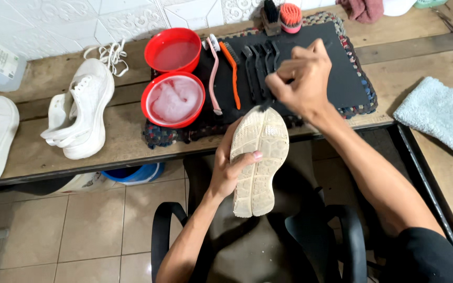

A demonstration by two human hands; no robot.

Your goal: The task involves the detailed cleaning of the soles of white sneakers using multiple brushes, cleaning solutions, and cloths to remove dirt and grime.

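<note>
Head camera shows your left hand clamped on the side of a shoe, held sole up in front of the table's near edge. Its long axis runs from your lap up toward the table, toe end farthest from you. Your right hand is closed around a dark brush, whose tip touches the toe end, so this hand is nearer to the toe.

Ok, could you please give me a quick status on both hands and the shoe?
Left hand grips shoe, sole up. Right hand holds dark brush at the toe. Red bowls, spare brushes behind, not in the way.
</note>
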